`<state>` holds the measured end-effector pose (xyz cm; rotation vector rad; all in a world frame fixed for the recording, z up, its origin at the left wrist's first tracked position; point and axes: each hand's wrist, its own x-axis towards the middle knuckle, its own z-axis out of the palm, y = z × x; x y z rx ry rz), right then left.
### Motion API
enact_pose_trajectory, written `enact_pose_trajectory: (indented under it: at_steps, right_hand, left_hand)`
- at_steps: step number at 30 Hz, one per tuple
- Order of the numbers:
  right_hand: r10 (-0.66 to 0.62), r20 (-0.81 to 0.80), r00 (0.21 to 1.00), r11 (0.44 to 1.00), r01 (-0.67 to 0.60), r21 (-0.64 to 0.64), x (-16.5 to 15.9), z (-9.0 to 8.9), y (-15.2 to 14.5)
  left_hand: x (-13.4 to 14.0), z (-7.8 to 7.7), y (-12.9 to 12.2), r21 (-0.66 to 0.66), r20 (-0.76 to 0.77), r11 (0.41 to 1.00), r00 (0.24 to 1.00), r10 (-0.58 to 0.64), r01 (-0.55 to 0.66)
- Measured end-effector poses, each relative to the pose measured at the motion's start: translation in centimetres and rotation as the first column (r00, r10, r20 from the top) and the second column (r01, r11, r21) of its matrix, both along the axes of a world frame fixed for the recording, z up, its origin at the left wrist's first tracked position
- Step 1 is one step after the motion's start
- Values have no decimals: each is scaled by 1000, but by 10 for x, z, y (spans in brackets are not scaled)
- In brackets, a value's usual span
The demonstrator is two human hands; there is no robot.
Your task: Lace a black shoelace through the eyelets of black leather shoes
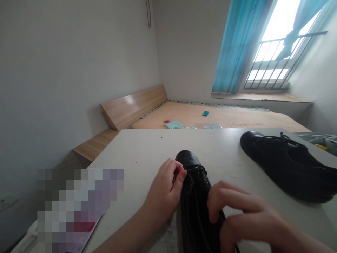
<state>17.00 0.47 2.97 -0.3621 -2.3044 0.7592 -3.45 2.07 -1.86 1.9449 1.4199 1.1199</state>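
Observation:
A black leather shoe [189, 158] lies on the white table in front of me, toe pointing away. A thin black shoelace [195, 168] crosses its front in a few strands, and more loose lace runs back over the opening. My left hand [168, 184] is closed at the left eyelet flap, thumb and forefinger pinched together where the lace meets it. The pinched bit is mostly hidden. My right hand [244, 214] hovers over the shoe's right side with fingers bent and thumb apart from them; nothing shows between them.
A second black laced shoe [286, 165] stands on the right of the white table [131, 151]. A blurred-out item [81, 211] sits by the left edge. Beyond is a bed [244, 117] with small packets, a wooden headboard [137, 105] and a blue curtain [234, 45].

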Motion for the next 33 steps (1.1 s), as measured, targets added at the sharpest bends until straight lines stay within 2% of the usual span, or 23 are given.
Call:
enact_pose_trajectory:
  at_steps: [2, 4, 6, 9, 13, 15, 17, 21, 24, 27, 29, 31, 33]
  right_hand:
    - [-241, 45, 969, 970, 239, 53, -1, -9, 8]
    - [-445, 70, 893, 894, 438, 94, 2, -21, 20]
    - [-509, 106, 854, 860, 508, 41, 5, -33, 32]
    - [-483, 153, 862, 862, 499, -90, 7, -43, 42]
    - [-514, 121, 849, 849, 524, -74, 5, -45, 43]
    - [-529, 127, 839, 841, 538, -57, 4, -45, 43]
    - [-522, 132, 843, 842, 534, -77, 3, -45, 43]
    - [-416, 97, 904, 869, 427, -251, -1, -44, 45]
    - [-345, 94, 934, 854, 353, -382, -1, -41, 46]
    - [-317, 102, 943, 808, 325, -491, -1, -37, 45]
    - [-295, 72, 953, 761, 280, -585, 0, -37, 46]
    - [-284, 28, 958, 692, 226, -686, 1, -36, 46]
    - [-291, -37, 956, 606, 154, -780, 4, -36, 47]
  left_hand:
    - [0, 1, -1, 72, -26, 997, 1000, -11, 12]
    - [0, 2, -3, 123, -50, 992, 999, -13, 20]
    - [-1, 2, -4, 125, -52, 992, 999, -1, 7]
    - [-1, 1, -5, 69, -2, 998, 1000, 16, -15]
    - [1, 3, -3, -79, 213, 997, 977, -9, 26]
    - [1, 6, -2, -143, 381, 987, 924, -10, 70]
    - [-2, 10, -2, -178, 544, 977, 839, -2, 118]
    - [-11, 20, -3, -97, 718, 981, 694, -46, 165]
    - [-17, 29, -4, 20, 751, 999, 659, -39, 37]
    - [-23, 37, -6, 160, 736, 984, 674, -67, -77]
    - [-28, 42, -8, 213, 737, 975, 666, -115, -68]
    - [-34, 45, -10, 179, 777, 983, 609, -160, 30]
    - [-41, 47, -13, 105, 823, 960, 519, -230, 258]
